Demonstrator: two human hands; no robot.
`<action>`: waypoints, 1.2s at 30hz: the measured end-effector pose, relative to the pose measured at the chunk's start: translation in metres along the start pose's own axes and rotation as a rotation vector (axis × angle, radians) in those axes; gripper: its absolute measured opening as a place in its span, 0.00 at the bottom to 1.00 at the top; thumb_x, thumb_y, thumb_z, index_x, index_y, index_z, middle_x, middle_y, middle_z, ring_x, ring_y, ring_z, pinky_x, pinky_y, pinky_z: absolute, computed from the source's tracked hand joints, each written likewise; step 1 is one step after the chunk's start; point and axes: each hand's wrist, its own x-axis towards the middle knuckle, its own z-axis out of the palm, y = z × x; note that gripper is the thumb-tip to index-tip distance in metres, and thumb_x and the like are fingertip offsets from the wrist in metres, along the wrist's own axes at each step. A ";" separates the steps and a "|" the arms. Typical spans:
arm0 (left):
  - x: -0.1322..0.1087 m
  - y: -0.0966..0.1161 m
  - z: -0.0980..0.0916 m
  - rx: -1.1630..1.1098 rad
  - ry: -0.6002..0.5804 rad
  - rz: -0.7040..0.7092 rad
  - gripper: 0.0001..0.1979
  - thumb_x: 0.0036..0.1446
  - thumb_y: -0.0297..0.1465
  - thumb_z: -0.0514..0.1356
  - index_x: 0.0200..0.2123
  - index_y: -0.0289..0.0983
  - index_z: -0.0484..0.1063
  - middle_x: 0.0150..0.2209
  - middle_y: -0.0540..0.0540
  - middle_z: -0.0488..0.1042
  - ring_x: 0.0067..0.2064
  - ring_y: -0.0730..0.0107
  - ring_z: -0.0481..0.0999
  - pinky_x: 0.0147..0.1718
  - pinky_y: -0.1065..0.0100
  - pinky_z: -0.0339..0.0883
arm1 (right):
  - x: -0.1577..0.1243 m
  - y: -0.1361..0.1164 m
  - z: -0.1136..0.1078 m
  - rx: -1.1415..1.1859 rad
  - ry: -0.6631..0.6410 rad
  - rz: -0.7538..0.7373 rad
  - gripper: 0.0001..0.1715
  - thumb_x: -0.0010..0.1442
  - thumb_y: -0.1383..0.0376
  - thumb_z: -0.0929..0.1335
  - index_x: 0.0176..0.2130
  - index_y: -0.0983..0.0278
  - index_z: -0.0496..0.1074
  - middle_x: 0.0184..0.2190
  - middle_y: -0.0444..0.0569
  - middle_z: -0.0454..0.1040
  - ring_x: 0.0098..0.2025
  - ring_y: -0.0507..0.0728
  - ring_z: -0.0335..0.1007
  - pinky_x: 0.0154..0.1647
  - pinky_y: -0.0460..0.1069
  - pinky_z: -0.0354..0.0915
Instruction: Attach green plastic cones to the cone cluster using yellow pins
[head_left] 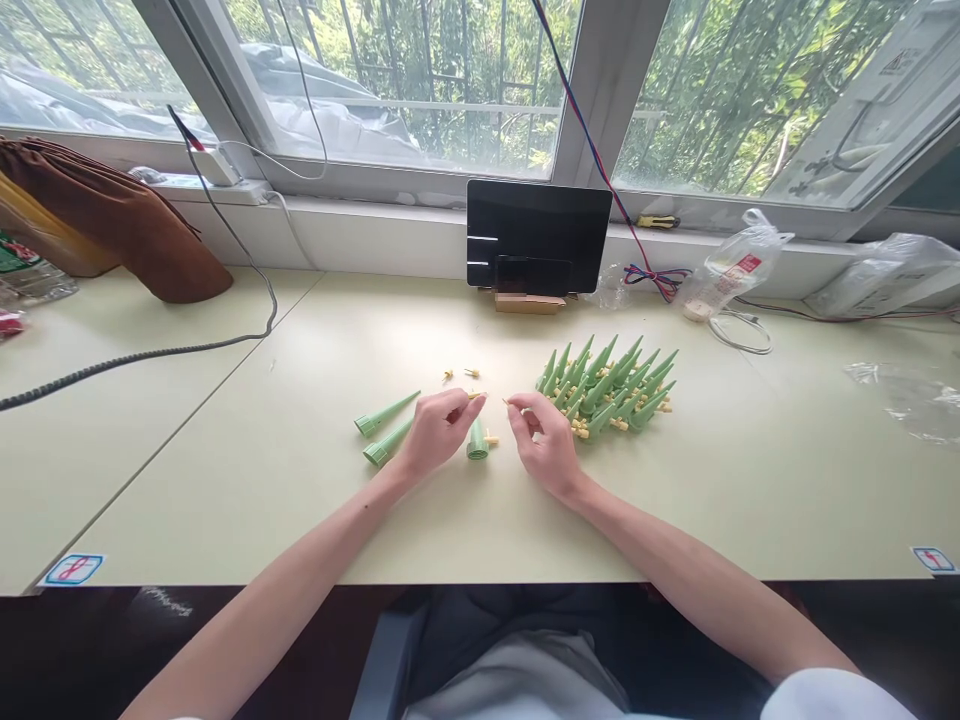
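Note:
My left hand [437, 428] is closed in a pinch on a small yellow valve piece [474, 395]. Opposite it, a short gap away, my right hand [546, 440] pinches a tiny part whose kind is too small to make out. Between and just below the hands lies a green plastic watering spike [478, 442] with a yellow valve [492, 440] at its side. Two more green spikes [384, 414] lie left of my left hand, one partly covered by it. Beyond the fingers are two loose yellow valves [472, 373]. Right of my right hand sits a pile of green spikes with yellow valves [611, 385].
A black tablet [538, 235] leans on a stand at the back of the pale table [712, 500]. A dark cable [150, 355] crosses the left side, near a brown bag [161, 240]. Plastic bags [739, 265] and a coiled white cable [742, 332] lie back right.

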 end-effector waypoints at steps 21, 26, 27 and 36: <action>-0.002 0.003 -0.004 0.207 -0.436 -0.060 0.20 0.60 0.48 0.57 0.32 0.37 0.74 0.18 0.54 0.66 0.20 0.75 0.62 0.23 0.72 0.51 | -0.001 0.003 0.001 0.006 -0.030 0.007 0.11 0.68 0.62 0.61 0.43 0.64 0.70 0.34 0.48 0.71 0.30 0.52 0.68 0.31 0.48 0.67; -0.001 0.005 -0.004 0.187 -0.440 -0.053 0.19 0.58 0.47 0.58 0.29 0.37 0.72 0.18 0.54 0.65 0.20 0.76 0.61 0.23 0.72 0.52 | 0.000 0.002 0.001 0.000 -0.039 0.013 0.12 0.69 0.62 0.61 0.43 0.63 0.71 0.34 0.48 0.72 0.31 0.53 0.69 0.32 0.48 0.67; -0.001 0.005 -0.004 0.178 -0.440 -0.050 0.19 0.58 0.47 0.59 0.30 0.37 0.72 0.18 0.54 0.65 0.20 0.76 0.61 0.23 0.72 0.52 | 0.000 0.002 0.001 0.003 -0.039 0.015 0.12 0.69 0.61 0.61 0.43 0.63 0.71 0.34 0.48 0.72 0.31 0.53 0.69 0.32 0.48 0.67; -0.004 0.001 -0.002 0.148 -0.343 0.012 0.15 0.56 0.42 0.62 0.41 0.38 0.71 0.26 0.53 0.68 0.23 0.76 0.63 0.26 0.72 0.58 | 0.001 0.003 0.001 0.018 -0.033 0.010 0.12 0.69 0.61 0.61 0.42 0.63 0.71 0.33 0.48 0.72 0.32 0.53 0.69 0.33 0.48 0.67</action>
